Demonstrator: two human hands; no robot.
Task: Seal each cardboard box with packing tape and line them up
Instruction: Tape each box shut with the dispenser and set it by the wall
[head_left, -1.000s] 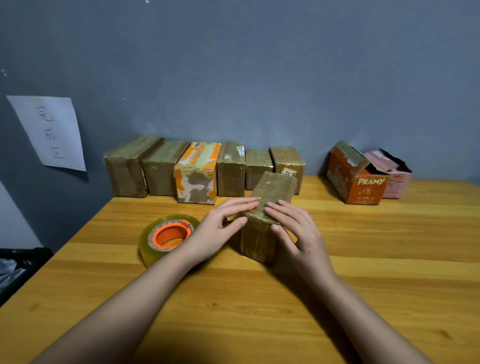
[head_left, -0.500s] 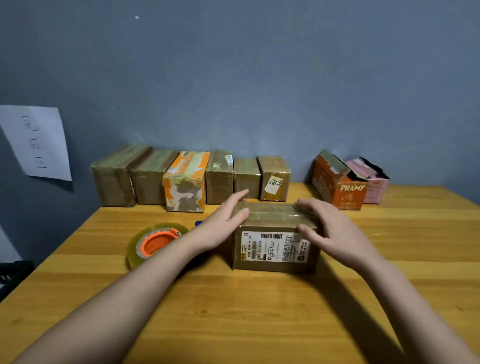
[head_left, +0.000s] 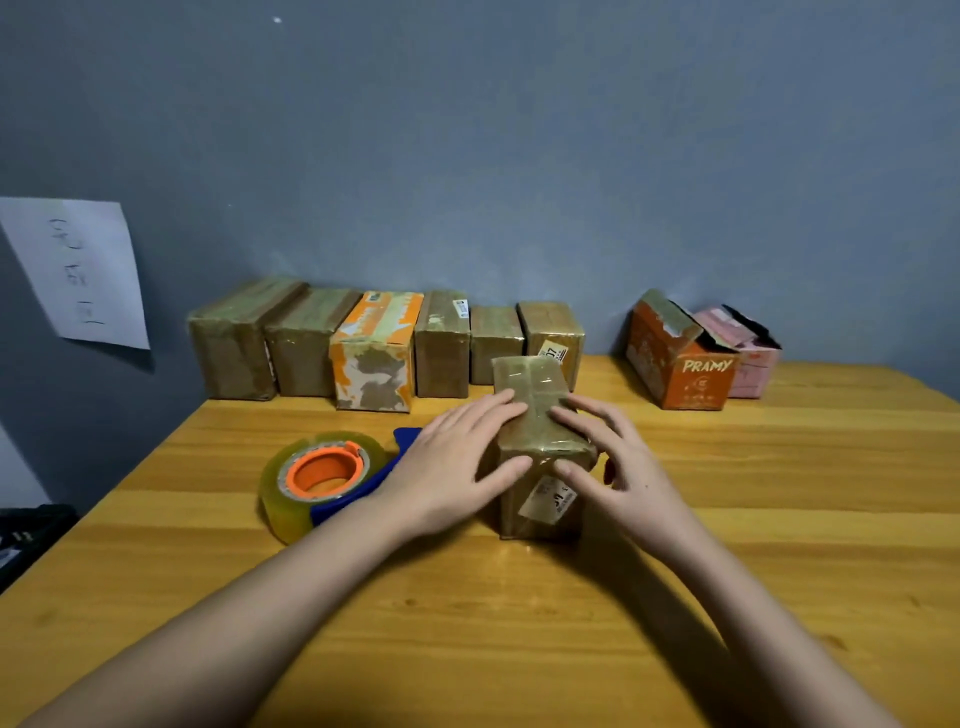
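A brown taped cardboard box (head_left: 535, 410) stands on the wooden table (head_left: 779, 493), its short labelled end facing me. My left hand (head_left: 457, 462) lies flat against its left side and top with straight fingers. My right hand (head_left: 618, 467) rests on its right side, fingers spread, thumb on the near end. Left of the hands lies a roll of clear packing tape (head_left: 322, 478) on an orange and blue dispenser. Several taped boxes (head_left: 384, 348) stand in a row along the wall.
An orange PRAMY box (head_left: 680, 358) with a raised flap and a pink open box (head_left: 748, 353) sit at the back right. A paper sheet (head_left: 78, 270) hangs on the grey wall at the left. Dark items (head_left: 26, 535) lie beyond the table's left edge.
The box has been turned from lying broadside, long labelled face toward me, to pointing lengthwise away from me. Both hands moved closer together on it.
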